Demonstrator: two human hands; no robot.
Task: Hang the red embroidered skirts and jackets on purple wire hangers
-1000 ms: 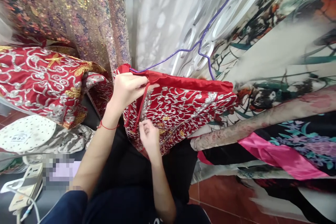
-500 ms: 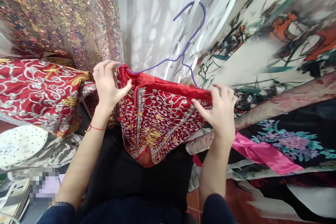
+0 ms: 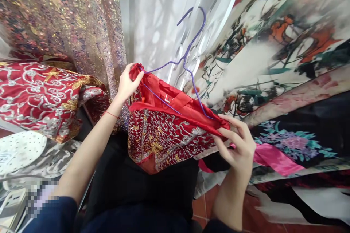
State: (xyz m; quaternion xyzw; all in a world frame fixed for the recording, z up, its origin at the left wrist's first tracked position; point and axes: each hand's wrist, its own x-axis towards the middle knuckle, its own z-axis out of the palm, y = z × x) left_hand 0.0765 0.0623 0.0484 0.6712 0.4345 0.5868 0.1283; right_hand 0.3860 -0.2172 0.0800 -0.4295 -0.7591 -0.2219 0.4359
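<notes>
A red top [image 3: 164,131] with silver and gold embroidery hangs across my lap, its upper edge gaping to show the red lining and a small white label [image 3: 168,98]. Inside that opening sits a purple wire hanger [image 3: 188,52], its hook sticking up above the fabric. My left hand [image 3: 130,82] pinches the top's upper left corner, next to one end of the hanger. At the opposite corner, my right hand [image 3: 236,142] grips the edge between thumb and fingers. The hanger's right arm runs down into the lining, where its end is partly hidden.
Another red embroidered piece [image 3: 43,98] lies at the left, below a sequinned fabric [image 3: 68,18]. A white curtain [image 3: 155,18] hangs ahead. Printed cloth [image 3: 262,65] and black floral fabric [image 3: 295,138] fill the right side. A dotted white round object [image 3: 22,149] is at lower left.
The top's upper edge has spread open, showing the lining and label. My left hand has shifted right to the corner; my right hand has moved lower, and the hanger's right arm tilts further down.
</notes>
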